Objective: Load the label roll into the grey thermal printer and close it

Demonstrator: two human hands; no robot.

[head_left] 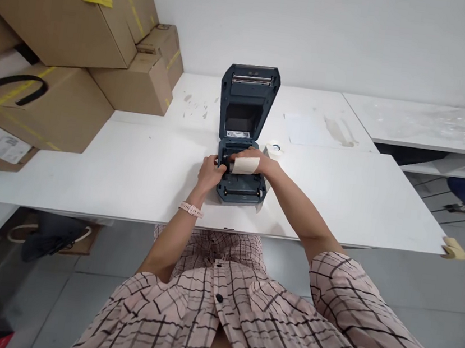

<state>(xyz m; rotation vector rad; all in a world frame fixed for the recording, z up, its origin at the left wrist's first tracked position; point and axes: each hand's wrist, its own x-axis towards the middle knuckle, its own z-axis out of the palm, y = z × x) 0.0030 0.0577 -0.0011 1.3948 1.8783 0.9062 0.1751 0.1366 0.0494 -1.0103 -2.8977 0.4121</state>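
Note:
A dark grey label printer [238, 188] stands on the white table with its lid [245, 99] raised. My left hand [210, 174] is at the left side of the bay, its thumb and fingers closed around the black roll holder [227, 161]. From the right, my right hand [255, 157] reaches into the bay with curled fingers. It grips a cream-coloured label roll [245, 166], which partly hides the fingers. Just right of the printer lies a white roll [275, 149], partly covered by my right wrist.
Cardboard boxes [65, 18] are stacked at the left, with a black curved strap [13, 79] on one. A white sheet [303, 129] lies behind the printer to the right. Clear plastic [446, 124] rests on the far right surface. The table's front edge [125, 218] is near my body.

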